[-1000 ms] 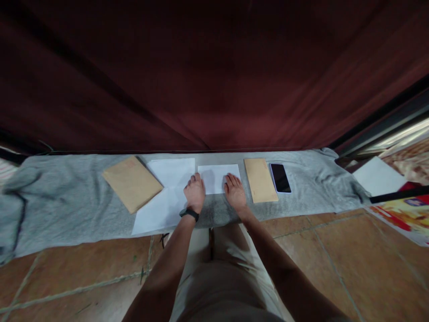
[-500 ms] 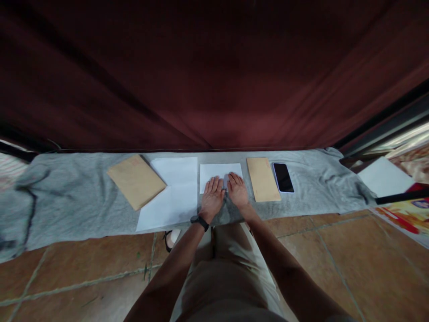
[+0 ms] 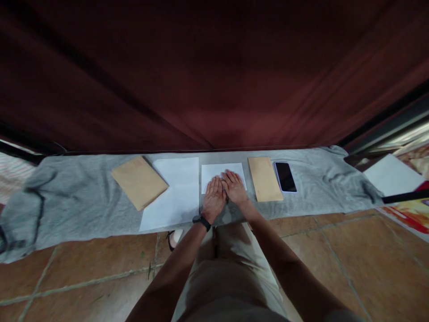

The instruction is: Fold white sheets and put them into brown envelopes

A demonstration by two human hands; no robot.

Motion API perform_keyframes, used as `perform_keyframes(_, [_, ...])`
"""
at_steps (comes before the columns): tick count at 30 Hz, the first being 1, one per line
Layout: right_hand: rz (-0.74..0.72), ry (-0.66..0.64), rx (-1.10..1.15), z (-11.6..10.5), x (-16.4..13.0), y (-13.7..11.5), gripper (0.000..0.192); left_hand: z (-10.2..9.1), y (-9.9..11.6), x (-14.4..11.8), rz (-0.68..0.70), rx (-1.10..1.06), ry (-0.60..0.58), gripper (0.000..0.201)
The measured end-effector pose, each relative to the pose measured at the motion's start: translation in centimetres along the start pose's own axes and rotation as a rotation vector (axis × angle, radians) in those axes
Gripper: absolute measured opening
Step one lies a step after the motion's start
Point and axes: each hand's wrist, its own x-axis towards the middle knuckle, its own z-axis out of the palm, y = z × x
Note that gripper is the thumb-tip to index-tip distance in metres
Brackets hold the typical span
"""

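Note:
A small folded white sheet (image 3: 214,171) lies on a grey cloth (image 3: 83,201) spread over the floor. My left hand (image 3: 213,197), with a black band on its wrist, rests flat on the sheet's near edge, fingers together. My right hand (image 3: 235,188) lies flat beside it on the same sheet, and the two hands touch at the fingers. Neither hand grips anything. To the left lie larger white sheets (image 3: 174,192) and a brown envelope (image 3: 139,181). To the right lie a narrow brown envelope (image 3: 264,179) and a black phone (image 3: 285,176).
A dark red curtain (image 3: 214,76) hangs right behind the cloth. Brown floor tiles (image 3: 83,273) lie in front of it. At the far right are a white sheet (image 3: 392,175), a black bar (image 3: 405,196) and colourful printed paper (image 3: 412,210).
My left hand has slid right from the folded sheet's left corner to its middle, meeting my right hand. My right hand has moved slightly forward onto the sheet.

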Motion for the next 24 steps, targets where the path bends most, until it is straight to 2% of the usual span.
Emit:
perform_keyframes(8, [0.08, 0.057, -0.064, -0.7, -1.4, 2.2, 0.048, -0.2, 0.0, -0.6, -0.054, -0.003, 0.034, 0.061])
perform_keyframes(19, [0.111, 0.089, -0.064, -1.0, -2.2, 2.4, 0.049, -0.5, -0.3, -1.5, -0.178, 0.013, 0.083, 0.06])
perform_keyframes(24, [0.099, 0.101, -0.065, -0.9, -2.2, 2.5, 0.048, -0.7, 0.4, 0.5, -0.095, -0.008, 0.067, 0.06])
